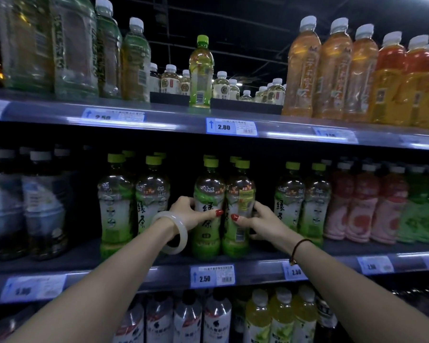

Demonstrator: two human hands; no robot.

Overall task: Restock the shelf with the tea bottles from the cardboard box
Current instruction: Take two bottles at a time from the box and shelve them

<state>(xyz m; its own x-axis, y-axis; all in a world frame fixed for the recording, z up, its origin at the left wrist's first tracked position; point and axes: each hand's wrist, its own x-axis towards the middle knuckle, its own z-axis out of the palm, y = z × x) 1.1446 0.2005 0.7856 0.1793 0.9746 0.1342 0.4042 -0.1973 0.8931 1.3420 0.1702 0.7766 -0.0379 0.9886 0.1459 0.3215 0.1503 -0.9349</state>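
Note:
Two green tea bottles with yellow-green caps stand side by side on the middle shelf (134,261). My left hand (191,214) grips the left bottle (208,194) round its label, thumb across the front. My right hand (255,220) grips the right bottle (240,191) the same way. Both bottles rest upright on the shelf board and touch each other. More green tea bottles stand to the left (115,206) and to the right (289,194), with gaps between the groups. The cardboard box is out of view.
A lone green-capped bottle (200,73) stands on the upper shelf (159,115), between pale green bottles (134,60) and orange tea bottles (305,68). Pink-labelled bottles (357,206) fill the middle shelf's right side. Dark bottles (45,204) stand at its left. Price tags (212,276) line the shelf edges.

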